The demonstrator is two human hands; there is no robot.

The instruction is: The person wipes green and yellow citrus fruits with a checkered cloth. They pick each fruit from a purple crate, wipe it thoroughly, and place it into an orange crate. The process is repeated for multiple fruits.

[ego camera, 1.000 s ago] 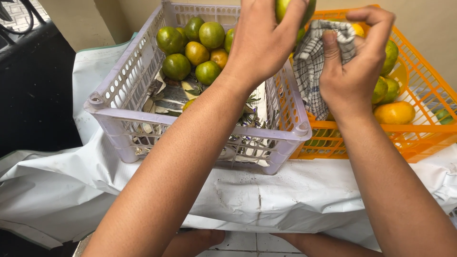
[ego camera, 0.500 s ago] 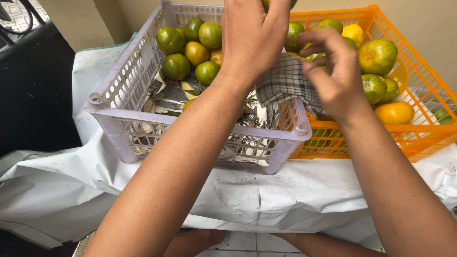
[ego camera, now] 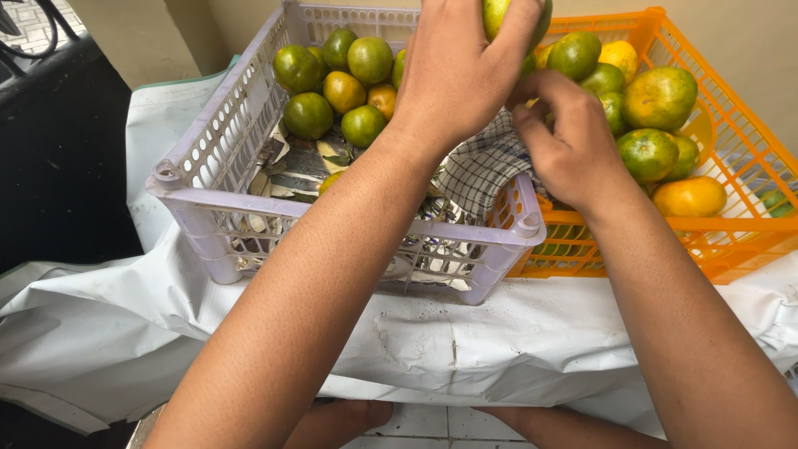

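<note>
My left hand grips a green-yellow citrus fruit high over the seam between the two crates. Just below it, my right hand pinches a checked cloth that hangs over the shared rims. The lilac crate holds several green and orange citrus fruits at its far end on a foil and paper lining. The orange crate to the right is full of similar fruit.
Both crates stand on a white plastic sheet draped over a table. A dark object stands at the left. Tiled floor and my feet show below the table edge.
My right hand has come down and to the left with the cloth, from beside the fruit to the crate rims. My left hand still holds the fruit up.
</note>
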